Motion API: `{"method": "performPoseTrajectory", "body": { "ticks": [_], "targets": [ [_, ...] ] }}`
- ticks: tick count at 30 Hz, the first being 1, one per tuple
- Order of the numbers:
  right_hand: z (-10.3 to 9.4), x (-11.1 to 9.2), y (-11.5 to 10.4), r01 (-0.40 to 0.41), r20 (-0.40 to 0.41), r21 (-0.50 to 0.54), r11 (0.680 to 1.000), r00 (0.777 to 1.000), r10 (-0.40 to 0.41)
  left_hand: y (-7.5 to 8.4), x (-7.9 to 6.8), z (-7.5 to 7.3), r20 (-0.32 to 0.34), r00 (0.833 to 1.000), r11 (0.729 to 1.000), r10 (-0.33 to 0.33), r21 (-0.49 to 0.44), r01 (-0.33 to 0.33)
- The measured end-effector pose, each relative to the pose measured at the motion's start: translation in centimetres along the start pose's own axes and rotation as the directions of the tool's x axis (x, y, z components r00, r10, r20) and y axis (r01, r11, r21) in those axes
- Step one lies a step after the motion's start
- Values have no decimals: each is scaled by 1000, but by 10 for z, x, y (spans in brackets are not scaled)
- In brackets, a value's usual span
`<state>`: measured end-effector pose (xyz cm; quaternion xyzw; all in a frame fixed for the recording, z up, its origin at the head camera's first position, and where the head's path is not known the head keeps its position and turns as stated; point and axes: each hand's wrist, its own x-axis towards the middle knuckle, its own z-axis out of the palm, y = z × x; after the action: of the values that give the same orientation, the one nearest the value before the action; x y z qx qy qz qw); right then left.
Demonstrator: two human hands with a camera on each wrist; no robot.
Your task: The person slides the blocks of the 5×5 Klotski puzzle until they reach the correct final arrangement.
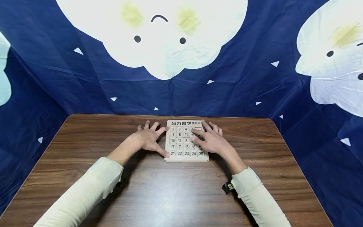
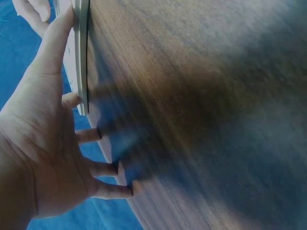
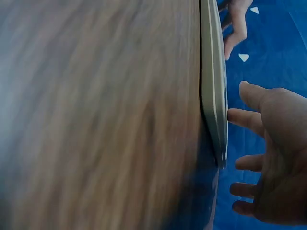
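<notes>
A pale sliding number puzzle [image 1: 182, 159] lies flat on the table, its numbered tiles in rows under a printed heading. One dark gap shows near its top right corner. My left hand [image 1: 146, 138] is spread at the puzzle's left side, thumb on the lower left corner and index fingertip at the upper left edge. Over the right columns is my right hand [image 1: 214, 141], hiding some tiles, its index fingertip at the top row beside the gap. In the right wrist view that hand's index finger [image 3: 244, 120] reaches the puzzle's face, with the thumb raised.
The brown wood-grain table [image 1: 158, 195] extends around the puzzle on all sides. Behind it hangs a dark blue cloth [image 1: 136, 91] with white clouds and small triangles, also along both sides. A small black device [image 1: 227, 187] sits at the right cuff.
</notes>
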<state>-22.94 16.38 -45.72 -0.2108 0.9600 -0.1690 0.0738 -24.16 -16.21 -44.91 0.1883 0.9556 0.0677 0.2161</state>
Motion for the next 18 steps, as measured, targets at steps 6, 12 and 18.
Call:
{"method": "performPoseTrajectory", "body": {
  "ticks": [6, 12, 18],
  "targets": [
    [-1, -8, 14, -38, -33, 18, 999, 999, 38, -2, 0, 3, -9, 1000, 1000, -1, -7, 0],
    [4, 2, 0, 7, -57, 41, 999, 998, -5, -2, -1, 2, -5, 1000, 1000, 3, -12, -3],
    [10, 11, -16, 33, 22, -6, 999, 999, -33, -1, -1, 1, -8, 1000, 1000, 2, 13, -2]
  ]
}}
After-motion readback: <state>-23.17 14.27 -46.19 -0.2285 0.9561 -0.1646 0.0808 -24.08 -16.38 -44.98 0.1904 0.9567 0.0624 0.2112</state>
